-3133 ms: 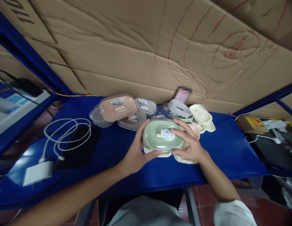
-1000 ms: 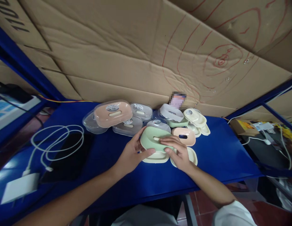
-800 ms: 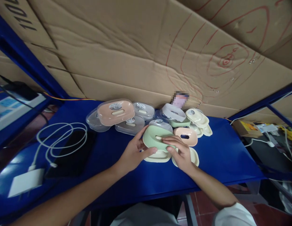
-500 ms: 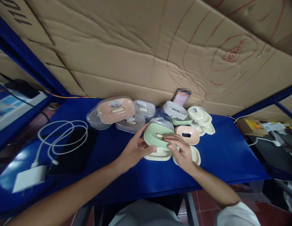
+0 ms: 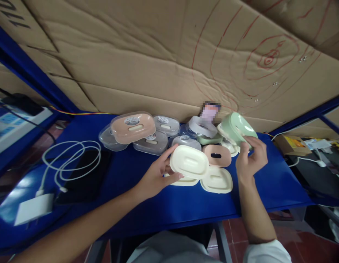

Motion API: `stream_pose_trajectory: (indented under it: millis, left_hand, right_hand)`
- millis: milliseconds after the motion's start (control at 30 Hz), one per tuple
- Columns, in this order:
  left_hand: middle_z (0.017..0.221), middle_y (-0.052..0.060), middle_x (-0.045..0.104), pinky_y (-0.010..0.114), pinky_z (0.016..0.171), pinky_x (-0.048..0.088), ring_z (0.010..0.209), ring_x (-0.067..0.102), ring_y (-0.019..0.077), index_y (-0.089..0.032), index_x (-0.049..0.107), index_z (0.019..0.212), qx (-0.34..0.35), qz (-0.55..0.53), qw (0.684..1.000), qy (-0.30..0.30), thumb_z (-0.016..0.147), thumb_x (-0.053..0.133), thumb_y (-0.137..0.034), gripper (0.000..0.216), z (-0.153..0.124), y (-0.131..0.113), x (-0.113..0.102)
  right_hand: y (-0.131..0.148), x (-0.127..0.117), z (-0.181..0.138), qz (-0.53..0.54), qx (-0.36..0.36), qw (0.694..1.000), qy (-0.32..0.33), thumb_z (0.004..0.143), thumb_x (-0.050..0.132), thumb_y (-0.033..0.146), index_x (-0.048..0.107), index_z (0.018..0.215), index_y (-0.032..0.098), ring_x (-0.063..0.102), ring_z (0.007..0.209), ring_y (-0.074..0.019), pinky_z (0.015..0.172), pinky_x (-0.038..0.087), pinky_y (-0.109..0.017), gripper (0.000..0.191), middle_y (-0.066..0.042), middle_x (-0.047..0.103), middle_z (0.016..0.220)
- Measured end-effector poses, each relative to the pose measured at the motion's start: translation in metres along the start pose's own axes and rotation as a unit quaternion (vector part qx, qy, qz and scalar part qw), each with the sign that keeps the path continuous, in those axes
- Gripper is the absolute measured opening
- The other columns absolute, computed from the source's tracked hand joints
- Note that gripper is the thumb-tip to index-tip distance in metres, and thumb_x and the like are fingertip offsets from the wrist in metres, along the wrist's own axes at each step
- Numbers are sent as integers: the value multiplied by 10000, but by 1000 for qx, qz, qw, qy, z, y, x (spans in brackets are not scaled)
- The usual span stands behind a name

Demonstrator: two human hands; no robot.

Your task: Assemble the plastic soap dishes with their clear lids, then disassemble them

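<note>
1. The left hand (image 5: 154,180) grips a cream plate (image 5: 189,161) by its left end; the thumb lies on the near edge, and the other fingers bend behind, partly hidden from me.
2. This plate is pale and smooth, a rectangle with well-rounded corners, a thin rim around it and a long oval shape in its middle. It is lifted above the blue table (image 5: 125,197), slightly tilted.
3. The right hand (image 5: 251,160) pinches a green cover (image 5: 236,128) at its lower right end, thumb and fingers only a little apart.
4. The cover is light mint green, deep-walled, rounded and glossy, with a slot in its face. It is held at a slant at the back right, in front of some cream pieces (image 5: 234,149); whether it touches them, I cannot tell.
5. Below the hands lie a second cream plate (image 5: 217,179), also rimmed, and a peach piece (image 5: 217,155) with a dark slot.
</note>
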State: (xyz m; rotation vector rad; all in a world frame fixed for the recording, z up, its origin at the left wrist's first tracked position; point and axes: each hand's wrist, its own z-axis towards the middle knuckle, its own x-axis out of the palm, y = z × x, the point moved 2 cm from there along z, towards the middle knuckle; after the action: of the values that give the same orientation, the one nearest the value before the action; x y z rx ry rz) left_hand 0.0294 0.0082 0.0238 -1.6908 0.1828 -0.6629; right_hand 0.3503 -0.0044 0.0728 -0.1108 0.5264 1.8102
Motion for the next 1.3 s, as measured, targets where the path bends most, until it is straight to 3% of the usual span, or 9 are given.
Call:
stream_pose_trajectory:
  millis: [133, 267, 367, 600, 800, 867, 1033, 1167, 1300]
  left_hand:
    - [1365, 138, 732, 426, 946, 627, 1060, 770, 284, -255, 329, 1681, 0, 8, 999, -34, 754, 941, -351, 1115, 5, 3, -3]
    - [1398, 142, 717, 396, 934, 617, 1069, 763, 278, -240, 333, 1676, -21, 15, 999, -45, 730, 950, -346, 1134, 4, 4, -1]
    - [1394, 143, 717, 379, 907, 623, 1054, 765, 276, -240, 334, 1675, -19, 10, 999, -44, 738, 946, -370, 1126, 3, 2, 1]
    - [1242, 103, 768, 392, 863, 643, 923, 765, 241, -254, 362, 1654, 13, -7, 998, -63, 776, 931, -425, 1059, 4, 0, -6]
    - [1447, 145, 680, 388, 898, 619, 962, 755, 222, -267, 364, 1661, 98, 147, 983, -39, 952, 758, -456, 832, 2, -8, -14]
    - [1445, 123, 687, 412, 962, 595, 1023, 753, 248, -290, 445, 1625, 159, 290, 942, -63, 993, 696, -427, 693, 1, -15, -21]
    - [1444, 134, 685, 579, 1177, 407, 1333, 626, 401, -277, 680, 1425, 267, 608, 741, -103, 986, 653, -319, 442, 4, -22, -31]
    - [1462, 174, 663, 662, 1219, 317, 1339, 618, 421, -244, 704, 1382, 256, 661, 697, -110, 992, 619, -287, 401, 6, -13, -27]
    - [1516, 218, 611, 702, 1228, 288, 1395, 578, 440, -206, 688, 1406, 240, 703, 657, -127, 1014, 582, -272, 412, 3, -8, -20]
  right_hand:
    - [-44, 21, 5, -59, 3, 996, 63, 1044, 604, 508, 759, 1065, 202, 715, 1127, -300, 1112, 517, -563, 343, -116, 766, 1080]
    - [-61, 38, -1, -55, -15, 985, 166, 1056, 545, 550, 654, 1379, 182, 463, 1525, -375, 1272, 279, -696, 501, -190, 581, 1533]
    - [-42, 33, -6, -24, -31, 985, 170, 1085, 461, 534, 503, 1552, 212, 319, 1614, -382, 1277, 245, -719, 569, -184, 405, 1689]
    - [66, 24, -43, 218, -222, 890, 332, 1017, 651, 544, 558, 1539, 308, 668, 1299, -328, 1129, 522, -557, 580, -103, 717, 1397]
    - [70, 33, -50, 263, -173, 896, 313, 998, 714, 227, 692, 1354, 290, 734, 1160, -262, 1013, 584, -477, 362, -66, 800, 1182]
    - [63, 30, -43, 234, -172, 911, 293, 986, 730, 224, 706, 1308, 292, 743, 1131, -265, 1008, 578, -485, 330, -59, 804, 1149]
    - [35, 0, -11, 84, -132, 978, 138, 963, 747, 291, 732, 1168, 291, 753, 1077, -287, 1006, 551, -508, 205, -55, 798, 1097]
    - [-33, -26, 15, -66, 20, 997, -28, 1001, 677, 457, 743, 1128, 213, 718, 1056, -298, 970, 546, -483, 283, -114, 767, 1094]
    - [-119, -23, 16, -154, 154, 973, 80, 1004, 541, 638, 754, 1135, 145, 710, 949, -315, 871, 544, -467, 554, -192, 764, 1042]
